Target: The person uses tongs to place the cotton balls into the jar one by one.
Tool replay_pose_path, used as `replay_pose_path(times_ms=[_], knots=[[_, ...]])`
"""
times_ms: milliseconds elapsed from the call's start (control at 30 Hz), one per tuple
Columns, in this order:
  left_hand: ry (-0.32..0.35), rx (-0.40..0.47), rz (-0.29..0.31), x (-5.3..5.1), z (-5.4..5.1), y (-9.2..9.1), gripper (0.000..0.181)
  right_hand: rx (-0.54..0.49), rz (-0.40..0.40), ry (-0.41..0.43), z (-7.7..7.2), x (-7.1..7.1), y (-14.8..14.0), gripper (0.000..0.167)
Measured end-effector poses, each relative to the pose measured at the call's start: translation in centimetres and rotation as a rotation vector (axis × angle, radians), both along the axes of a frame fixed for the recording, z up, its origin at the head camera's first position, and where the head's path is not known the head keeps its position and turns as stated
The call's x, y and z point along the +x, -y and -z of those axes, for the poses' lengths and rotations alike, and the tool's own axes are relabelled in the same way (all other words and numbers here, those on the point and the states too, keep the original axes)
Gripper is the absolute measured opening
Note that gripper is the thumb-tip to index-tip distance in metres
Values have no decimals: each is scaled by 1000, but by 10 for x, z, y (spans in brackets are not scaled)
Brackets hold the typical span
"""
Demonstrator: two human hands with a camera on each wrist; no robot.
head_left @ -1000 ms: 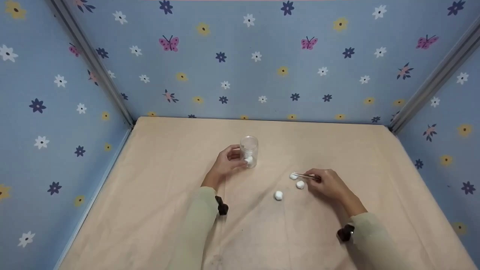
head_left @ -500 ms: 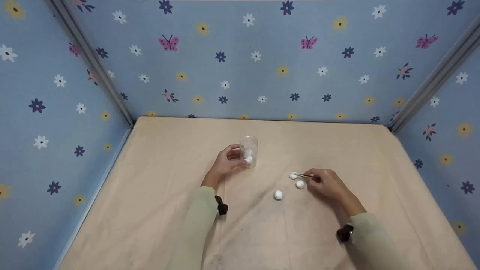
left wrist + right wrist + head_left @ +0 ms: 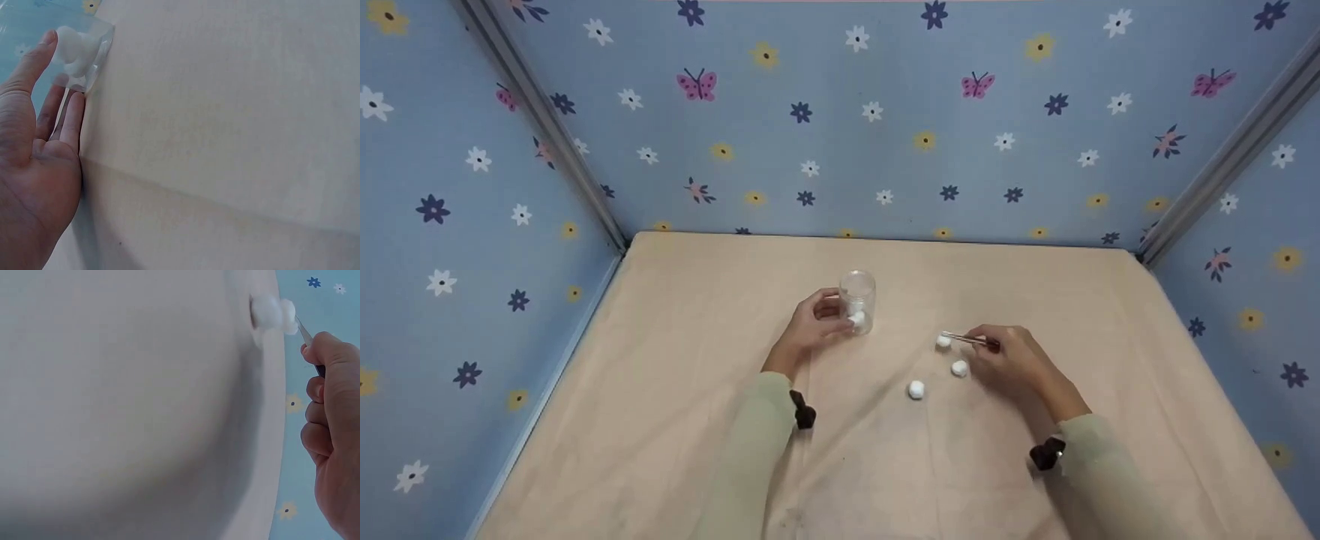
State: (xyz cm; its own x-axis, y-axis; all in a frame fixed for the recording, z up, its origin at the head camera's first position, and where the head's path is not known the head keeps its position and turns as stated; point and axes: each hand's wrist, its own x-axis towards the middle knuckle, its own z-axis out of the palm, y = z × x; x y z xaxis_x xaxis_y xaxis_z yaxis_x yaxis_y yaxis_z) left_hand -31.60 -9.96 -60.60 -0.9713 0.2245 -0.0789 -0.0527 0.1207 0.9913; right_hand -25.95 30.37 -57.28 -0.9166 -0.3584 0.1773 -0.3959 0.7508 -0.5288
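My left hand (image 3: 808,331) holds a clear plastic jar (image 3: 858,288) upright on the table, thumb on the near side and fingers behind it. White cotton balls (image 3: 77,50) show through its wall in the left wrist view. To the right, my right hand (image 3: 1011,356) pinches slim metal tweezers (image 3: 971,340). At their tips is a cotton ball (image 3: 943,342), which seems just raised off the cloth. Two more cotton balls lie nearer me, one (image 3: 959,368) just below the tweezers and another (image 3: 916,390) further left.
A beige cloth (image 3: 720,315) with faint creases covers the table. Blue flowered panels (image 3: 840,150) close off the back and both sides, with grey metal posts (image 3: 547,127) at the corners. A dark wrist camera (image 3: 804,412) sits at each sleeve.
My right hand has risen slightly and moved away from me, carrying the tweezers and the cotton ball at their tips. The left hand and the jar have stayed in place.
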Motion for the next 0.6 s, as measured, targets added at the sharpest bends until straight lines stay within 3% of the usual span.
replay_pose_path(times_ms=[300,600], knots=[[1,-2,-3,0,1,0,65,-9,-49,-89,-15,-12,6,25],[10,8,1,1,-1,0,66,-28,-60,-104,-23,-20,17,22]])
